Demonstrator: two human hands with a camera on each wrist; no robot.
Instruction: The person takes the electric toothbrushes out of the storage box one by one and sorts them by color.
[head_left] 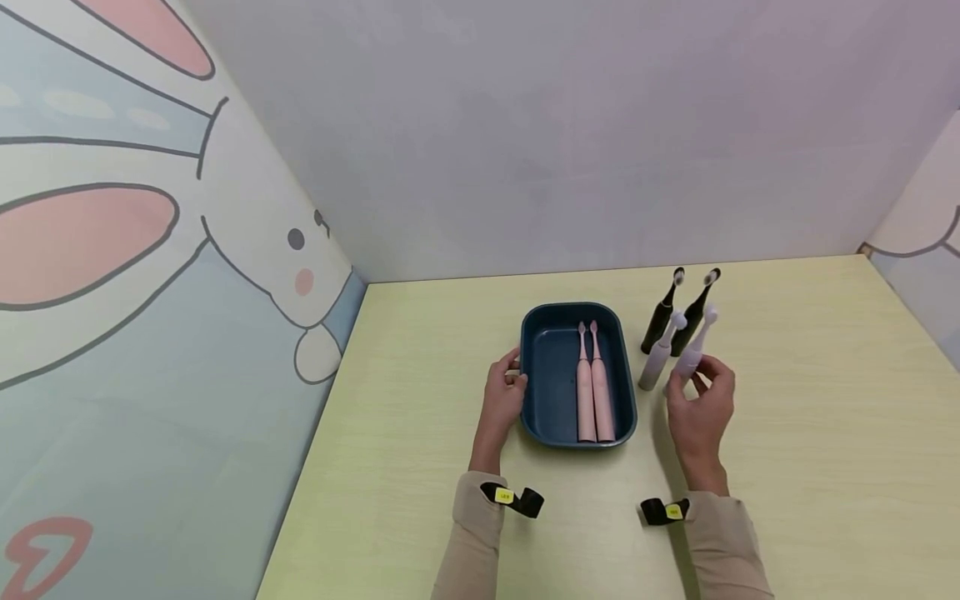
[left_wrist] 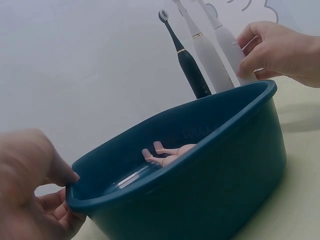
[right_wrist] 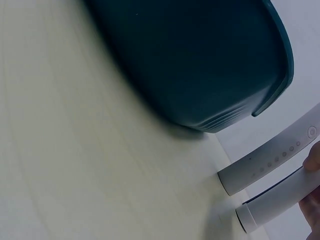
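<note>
Head view: the left hand (head_left: pixel 504 392) pinches the left rim of the bin (head_left: pixel 551 400), whose wall looks stiff enough to hold there. Two pink brushes (head_left: pixel 586 404) lie side by side in its right half. Just right of it, two black brushes (head_left: pixel 657 327) stand behind a white brush (head_left: pixel 656 364). Beside that, the right hand (head_left: pixel 701 408) pinches a second white brush (head_left: pixel 692 350) (probably light, rigid, slightly slippery) by its thick handle, a safer hold than the thin neck.
</note>
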